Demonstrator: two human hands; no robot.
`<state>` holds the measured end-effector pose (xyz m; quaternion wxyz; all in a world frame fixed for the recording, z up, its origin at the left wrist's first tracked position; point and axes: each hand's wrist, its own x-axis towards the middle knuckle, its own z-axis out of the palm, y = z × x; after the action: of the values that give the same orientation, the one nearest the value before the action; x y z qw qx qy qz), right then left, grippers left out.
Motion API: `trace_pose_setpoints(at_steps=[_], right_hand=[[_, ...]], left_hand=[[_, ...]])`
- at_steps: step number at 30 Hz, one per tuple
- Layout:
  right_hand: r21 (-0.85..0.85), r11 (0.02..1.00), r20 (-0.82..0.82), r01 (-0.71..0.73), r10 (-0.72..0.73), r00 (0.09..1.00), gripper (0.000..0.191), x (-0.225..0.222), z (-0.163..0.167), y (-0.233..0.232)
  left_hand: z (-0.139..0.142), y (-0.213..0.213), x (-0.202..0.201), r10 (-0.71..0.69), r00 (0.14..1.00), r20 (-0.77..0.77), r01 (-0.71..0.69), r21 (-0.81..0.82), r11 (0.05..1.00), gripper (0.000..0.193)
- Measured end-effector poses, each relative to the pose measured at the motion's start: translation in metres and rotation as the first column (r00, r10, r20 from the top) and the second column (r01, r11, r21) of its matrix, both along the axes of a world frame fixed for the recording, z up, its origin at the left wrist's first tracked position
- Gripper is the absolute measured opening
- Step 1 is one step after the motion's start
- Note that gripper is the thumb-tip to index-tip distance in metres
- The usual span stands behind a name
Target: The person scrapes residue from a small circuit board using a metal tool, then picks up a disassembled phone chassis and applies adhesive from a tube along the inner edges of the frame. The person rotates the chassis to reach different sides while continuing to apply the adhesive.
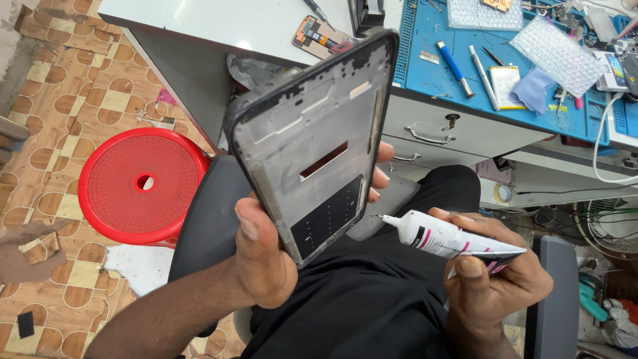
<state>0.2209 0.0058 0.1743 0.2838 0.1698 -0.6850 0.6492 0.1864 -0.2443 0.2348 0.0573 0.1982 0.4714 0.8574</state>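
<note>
The left hand (262, 256) grips a bare phone frame (312, 143) by its lower edge, tilted upright over the lap below the desk (465, 126), while the right hand (495, 279) clasps a white squeeze tube (452, 240) whose fine nozzle points at the frame's lower right rim, just short of it. A steady frame and light pressure would likely keep the bead thin along the rim. The frame is matte grey metal with a dark, rounded border and rectangular cut-outs; the tube is soft and creased.
</note>
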Motion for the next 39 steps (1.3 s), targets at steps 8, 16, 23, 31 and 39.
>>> trace_pose_setpoints(at_steps=[8,16,23,31,39], right_hand=[[0.126,0.992,0.034,0.013,-0.018,0.999,0.054,0.004,0.008,-0.008],[0.13,0.982,-0.105,0.137,-0.124,0.987,0.042,-0.031,-0.001,0.01],[0.683,0.694,0.042,0.226,-0.346,0.937,0.023,-0.164,0.019,0.05],[0.792,0.609,0.098,0.047,-0.202,0.974,0.028,-0.234,0.013,0.034],[0.823,0.565,0.148,-0.063,-0.105,0.983,0.019,-0.244,0.019,0.055]], left_hand=[[0.0,0.0,-0.001,-0.004,1.0,0.015,0.004,0.007,1.0,0.122],[0.0,0.001,0.001,0.074,0.997,-0.013,-0.073,0.035,0.997,0.114],[0.001,-0.002,-0.015,0.195,0.977,0.085,-0.204,0.113,0.972,0.088],[-0.007,-0.017,-0.038,0.128,0.967,0.22,-0.195,0.318,0.928,0.075],[-0.005,-0.025,-0.044,0.049,0.976,0.214,-0.146,0.466,0.873,0.077]])
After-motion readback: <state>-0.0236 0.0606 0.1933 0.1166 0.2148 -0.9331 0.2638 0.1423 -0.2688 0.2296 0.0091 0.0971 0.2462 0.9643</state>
